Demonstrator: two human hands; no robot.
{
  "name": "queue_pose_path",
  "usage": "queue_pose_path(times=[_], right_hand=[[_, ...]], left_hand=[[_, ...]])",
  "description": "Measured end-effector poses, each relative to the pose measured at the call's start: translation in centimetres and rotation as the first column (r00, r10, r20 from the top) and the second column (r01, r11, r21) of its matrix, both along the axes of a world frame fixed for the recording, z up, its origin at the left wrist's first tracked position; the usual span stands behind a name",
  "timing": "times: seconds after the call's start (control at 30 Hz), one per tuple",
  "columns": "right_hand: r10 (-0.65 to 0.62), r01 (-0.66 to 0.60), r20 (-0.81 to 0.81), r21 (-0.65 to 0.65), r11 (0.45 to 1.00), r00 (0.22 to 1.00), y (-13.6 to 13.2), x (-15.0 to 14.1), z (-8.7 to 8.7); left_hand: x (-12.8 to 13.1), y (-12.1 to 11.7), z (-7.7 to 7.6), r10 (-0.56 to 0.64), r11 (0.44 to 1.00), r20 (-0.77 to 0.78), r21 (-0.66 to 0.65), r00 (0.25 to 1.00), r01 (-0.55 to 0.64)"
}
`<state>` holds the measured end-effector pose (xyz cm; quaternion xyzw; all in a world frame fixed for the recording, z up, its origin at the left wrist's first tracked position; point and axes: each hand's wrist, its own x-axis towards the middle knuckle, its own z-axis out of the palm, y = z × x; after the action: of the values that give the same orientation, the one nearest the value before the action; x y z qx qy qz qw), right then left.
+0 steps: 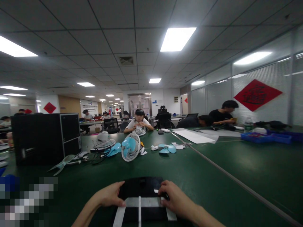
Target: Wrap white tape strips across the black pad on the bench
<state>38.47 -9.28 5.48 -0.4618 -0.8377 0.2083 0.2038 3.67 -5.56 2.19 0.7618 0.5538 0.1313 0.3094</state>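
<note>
1. Left hand [110, 194]: thumb and fingers spread apart at the 9 o'clock side of the black panel [142, 186]. The thumb tip lies on a pale strip [120, 212]; the forefinger reaches the panel's edge at about 10 o'clock.
2. Right hand [174, 197]: fingers curled round a small dark object [165, 196], over the panel's 3 o'clock side. The object is mostly covered, so its kind cannot be told.
3. The panel lies between the two hands, flat on the green table [213, 189], directly in front of the person. Pale strips cross its near part, one running side to side and others towards 6 o'clock. A small white piece [156, 191] shows just beside the right fingertips.
4. Beyond the panel, near 12 o'clock, stands a tilted fan [131, 147] with a white cage and blue blades. Loose blue blades [167, 148] lie at 1 o'clock, with white scraps [178, 146] just beside them.
5. At 10 o'clock are a black computer tower [38, 135] and, near its base, a pale blade [62, 164].
6. White sheets [196, 135] spread at 1 o'clock; blue trays [257, 137] and a bottle [248, 125] are at 2 o'clock.
7. One person [132, 126] sits across at 12 o'clock, hands raised; another [220, 116] is at 1 o'clock.
</note>
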Motion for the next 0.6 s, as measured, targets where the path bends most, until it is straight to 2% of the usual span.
queue_pose_path(times=[0.37,0.5,0.53,0.6], right_hand=[[0.061,-0.060,-0.005,0.027,0.998,0.998,0.8,0.0,-0.1],[0.046,-0.048,0.031,0.055,0.997,0.998,1.5,-0.3,0.6],[0.038,-0.041,0.042,0.071,0.997,0.998,1.8,-0.6,0.8],[0.052,-0.059,0.064,0.114,0.992,0.997,2.4,-1.4,1.0]], left_hand=[[1.2,-1.0,1.4,0.068,0.995,-0.041,-0.076,0.997,-0.071],[0.3,-0.6,1.6,0.063,0.991,0.025,-0.119,0.998,-0.059],[-0.2,-0.3,1.5,0.071,0.993,0.041,-0.101,0.997,-0.066],[-1.3,0.4,1.3,0.149,0.989,-0.003,0.021,0.989,-0.149]])
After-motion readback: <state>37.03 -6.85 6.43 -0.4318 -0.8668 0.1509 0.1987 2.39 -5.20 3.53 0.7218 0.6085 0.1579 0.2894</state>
